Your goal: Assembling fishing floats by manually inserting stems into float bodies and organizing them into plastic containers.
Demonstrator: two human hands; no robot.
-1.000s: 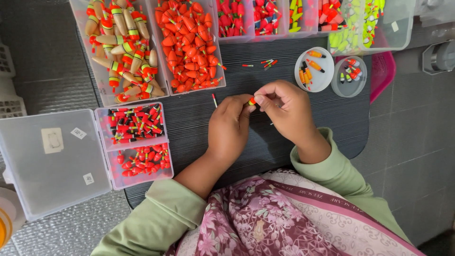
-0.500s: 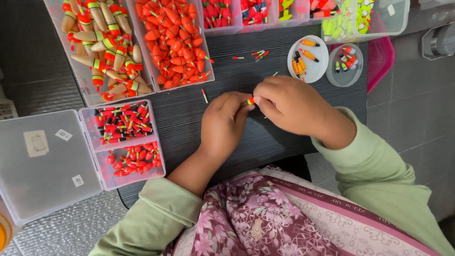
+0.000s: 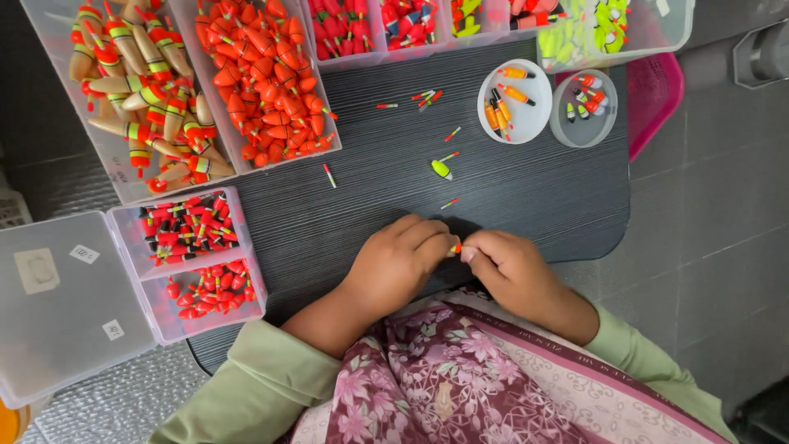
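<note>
A small orange-tipped fishing float (image 3: 454, 247) is pinched between the left hand (image 3: 400, 261) and the right hand (image 3: 508, 267) in mid-assembly, so a steady push together is judged to be needed.

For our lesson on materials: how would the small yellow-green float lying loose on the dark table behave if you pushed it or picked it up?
The yellow-green float has a rounded, teardrop body, so a push would probably make it roll or swing round on the table. It looks small and probably light for its size. Its thin red-tipped stem seems the fragile part, so pinching the body would likely be safer.
</note>
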